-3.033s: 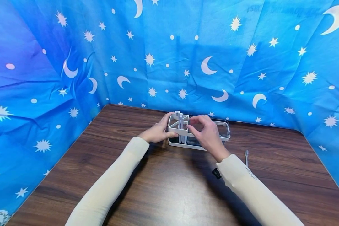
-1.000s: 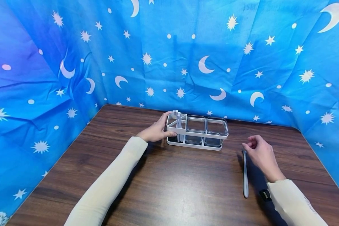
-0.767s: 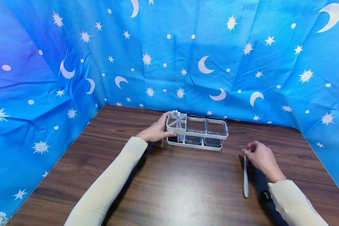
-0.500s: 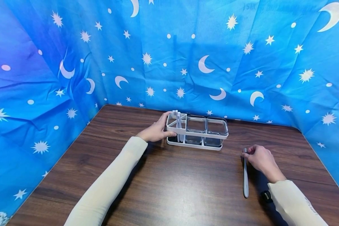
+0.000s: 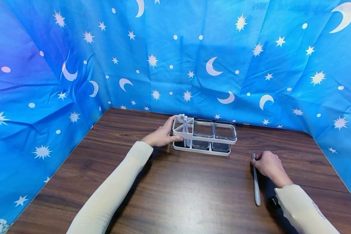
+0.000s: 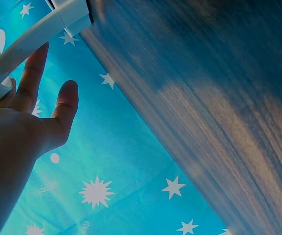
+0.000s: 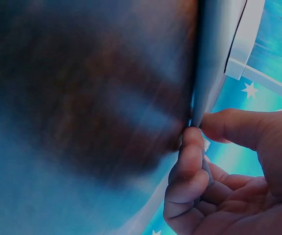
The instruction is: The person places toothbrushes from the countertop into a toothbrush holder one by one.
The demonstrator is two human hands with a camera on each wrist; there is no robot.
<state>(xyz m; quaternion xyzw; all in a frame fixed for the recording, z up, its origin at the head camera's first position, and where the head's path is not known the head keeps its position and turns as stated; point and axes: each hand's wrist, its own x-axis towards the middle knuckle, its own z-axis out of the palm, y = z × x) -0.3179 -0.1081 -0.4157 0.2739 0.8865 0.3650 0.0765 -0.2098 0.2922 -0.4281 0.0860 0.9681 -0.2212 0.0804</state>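
Observation:
A white toothbrush holder (image 5: 212,139) stands near the back of the table, with two clear square cups (image 5: 203,129) in its frame. Toothbrushes (image 5: 186,128) stand upright in the divided section at its left end. My left hand (image 5: 162,136) holds that end, thumb at the front and fingers at the back. In the left wrist view, a finger reaches the white rail (image 6: 28,41). To the right, my right hand (image 5: 270,164) pinches a grey toothbrush (image 5: 256,188) just below its head between thumb and index finger; its handle points toward me. The toothbrush (image 7: 210,63) is blurred in the right wrist view.
The table (image 5: 175,195) is dark wood grain. A blue cloth (image 5: 175,52) with moons and stars hangs right behind its back edge and along the sides. Behind the right hand's sleeve, a black wrist device (image 5: 274,202) shows.
My right hand has left the toothbrush holder, moved right and taken hold of the grey toothbrush near its head. The handle has swung slightly right. My left hand stays at the holder.

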